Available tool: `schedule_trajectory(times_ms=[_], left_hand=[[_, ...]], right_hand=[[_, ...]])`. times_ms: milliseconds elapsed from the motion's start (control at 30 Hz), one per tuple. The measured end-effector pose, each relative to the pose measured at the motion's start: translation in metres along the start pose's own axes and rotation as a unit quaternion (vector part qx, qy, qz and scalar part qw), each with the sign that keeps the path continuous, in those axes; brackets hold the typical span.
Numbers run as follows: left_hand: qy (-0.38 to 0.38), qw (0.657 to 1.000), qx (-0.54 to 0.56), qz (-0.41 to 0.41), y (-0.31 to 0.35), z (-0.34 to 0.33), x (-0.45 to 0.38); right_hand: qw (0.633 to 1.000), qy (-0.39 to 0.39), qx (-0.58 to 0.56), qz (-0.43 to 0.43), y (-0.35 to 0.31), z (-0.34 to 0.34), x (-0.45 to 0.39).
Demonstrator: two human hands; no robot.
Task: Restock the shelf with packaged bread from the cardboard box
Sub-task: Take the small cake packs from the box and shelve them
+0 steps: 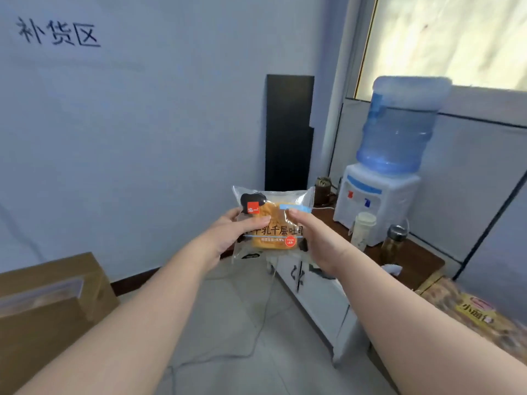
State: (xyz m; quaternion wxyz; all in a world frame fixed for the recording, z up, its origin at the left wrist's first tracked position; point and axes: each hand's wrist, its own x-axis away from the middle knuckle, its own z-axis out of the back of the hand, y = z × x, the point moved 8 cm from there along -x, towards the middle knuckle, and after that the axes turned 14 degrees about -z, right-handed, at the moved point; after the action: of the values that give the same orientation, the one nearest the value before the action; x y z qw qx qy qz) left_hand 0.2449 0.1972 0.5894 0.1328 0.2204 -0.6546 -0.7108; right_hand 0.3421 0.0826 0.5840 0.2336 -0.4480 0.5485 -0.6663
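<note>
Wall sign (58, 34): black handwritten characters, far left on the pale wall, high up.
Cardboard box (48, 312): brown, near left on the floor against the wall; a clear-wrapped package lies along its top edge, its contents too blurred to tell.
Left hand (238, 233): arm stretched forward, fingers curled around the left edge of the bread packet, thumb laid over the front of the wrapper.
Bread packet (278, 223): clear plastic wrapper with a golden toast loaf inside, a black patch with a red square logo at upper left, dark characters across the middle and a red round sticker at lower right; held upright in the air at the centre, in front of the far corner, between both hands.
Right hand (316, 240): arm stretched forward, thumb pressed on the front of the wrapper, the other fingers behind the right edge and hidden.
Black panel (288, 132): tall, dark, leaning upright against the far wall behind the packet.
White cabinet (316, 297): low, with dark handles and a brown top, right of centre.
Water dispenser (376, 203): white, on the cabinet top, red and blue taps, a blue water jug (399, 129) upturned on it.
Bottles (362, 230): a pale one and a metal-capped one, just in front of the dispenser.
Snack bags (479, 312): yellow-labelled, near right edge.
</note>
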Motion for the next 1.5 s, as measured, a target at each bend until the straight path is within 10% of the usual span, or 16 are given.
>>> schedule_trajectory(times_ms=[667,1500], left_hand=[[-0.351,0.872,0.051,-0.337,0.369,-0.33,0.105],[-0.688,0.611,0.172,-0.353,0.424,-0.571,0.425]], right_hand=[[0.866,0.443,0.035,0.227,-0.206,0.183,0.452],[0.539,0.824,-0.027,0.171,-0.047,0.062,0.846]])
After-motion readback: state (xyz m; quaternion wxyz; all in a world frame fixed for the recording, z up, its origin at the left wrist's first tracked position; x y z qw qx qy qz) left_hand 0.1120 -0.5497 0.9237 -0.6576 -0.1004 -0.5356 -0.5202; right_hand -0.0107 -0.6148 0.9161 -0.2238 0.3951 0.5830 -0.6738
